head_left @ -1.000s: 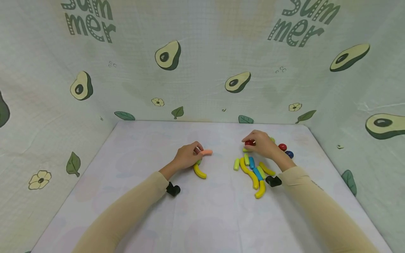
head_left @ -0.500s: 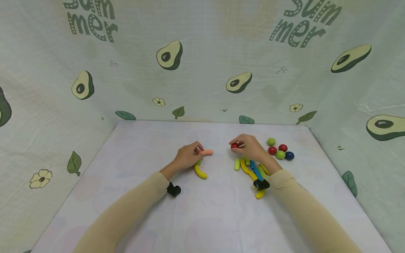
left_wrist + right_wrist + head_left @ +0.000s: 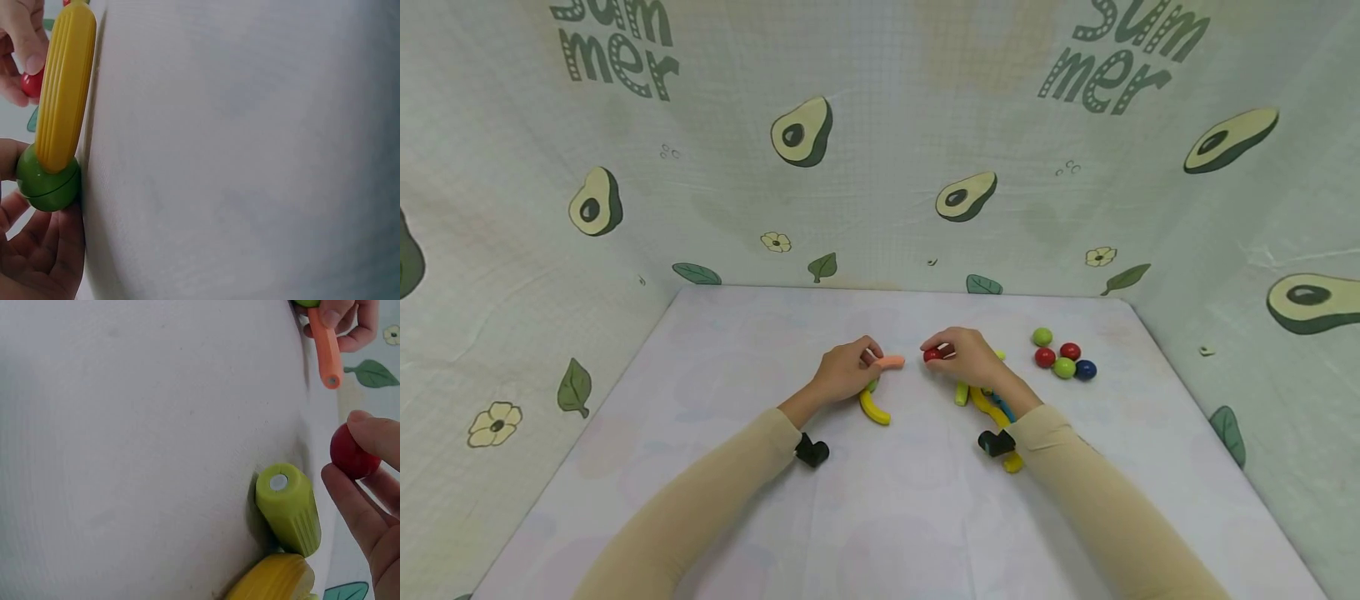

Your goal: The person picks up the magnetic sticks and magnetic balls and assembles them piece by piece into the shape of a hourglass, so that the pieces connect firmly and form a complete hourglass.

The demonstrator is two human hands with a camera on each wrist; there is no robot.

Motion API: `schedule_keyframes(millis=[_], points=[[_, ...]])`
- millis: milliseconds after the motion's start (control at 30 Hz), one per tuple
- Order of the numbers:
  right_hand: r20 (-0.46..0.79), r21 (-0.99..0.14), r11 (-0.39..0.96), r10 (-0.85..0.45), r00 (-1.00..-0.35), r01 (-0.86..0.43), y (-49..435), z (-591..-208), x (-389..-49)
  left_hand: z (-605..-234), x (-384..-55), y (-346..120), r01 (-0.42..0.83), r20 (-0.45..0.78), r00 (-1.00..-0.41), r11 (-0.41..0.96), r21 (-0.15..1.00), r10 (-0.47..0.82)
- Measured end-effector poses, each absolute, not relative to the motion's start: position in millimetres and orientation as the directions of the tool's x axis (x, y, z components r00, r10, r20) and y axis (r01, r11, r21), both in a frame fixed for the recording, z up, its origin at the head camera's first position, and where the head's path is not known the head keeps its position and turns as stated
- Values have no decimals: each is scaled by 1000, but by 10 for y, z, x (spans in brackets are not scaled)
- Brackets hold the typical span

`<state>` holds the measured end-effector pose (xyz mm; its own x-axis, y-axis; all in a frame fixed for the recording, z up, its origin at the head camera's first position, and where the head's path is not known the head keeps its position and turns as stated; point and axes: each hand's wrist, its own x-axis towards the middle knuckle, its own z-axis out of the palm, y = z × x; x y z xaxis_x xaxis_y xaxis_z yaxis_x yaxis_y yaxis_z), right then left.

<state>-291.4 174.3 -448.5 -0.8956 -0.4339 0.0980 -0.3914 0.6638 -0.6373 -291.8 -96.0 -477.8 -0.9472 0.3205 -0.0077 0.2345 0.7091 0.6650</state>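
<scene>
My left hand [image 3: 842, 372] grips a green ball [image 3: 50, 184] low over the table. A yellow ribbed curved piece [image 3: 69, 81] extends from this ball, and an orange piece [image 3: 327, 350] projects on the right hand's side. Between thumb and fingers, my right hand [image 3: 966, 358] pinches a glossy red ball [image 3: 353, 453]. A short gap separates the red ball from the orange piece's free end. Beneath the right hand and wrist, a lime ribbed piece [image 3: 287, 509] lies beside a yellow curved piece [image 3: 275, 578]; that forearm partly hides the pile in the head view.
To the right on the white table [image 3: 880, 517] is a loose group of balls: red [image 3: 1045, 357], lime [image 3: 1064, 367], dark blue [image 3: 1086, 370] and others. Blue pieces [image 3: 1003, 407] show beside the right wrist. A printed cloth [image 3: 880, 125] rises behind and at both sides.
Carrying the red ball, my right hand has moved left and a little nearer the camera, toward the orange piece. My left hand stays in place with the green ball.
</scene>
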Motion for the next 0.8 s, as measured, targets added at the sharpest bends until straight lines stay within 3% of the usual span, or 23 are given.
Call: schedule_keyframes(millis=[300,800], points=[[53,-677,657,-404,-913,-330,1609,-4603,-2934,-4758,-2897,-945,229,-6,-951,714,661,310],[81,-670,647,-423,-902,-364,1419,-4643,-2927,-4773,-2908,-960,235,7,-951,706,668,310]])
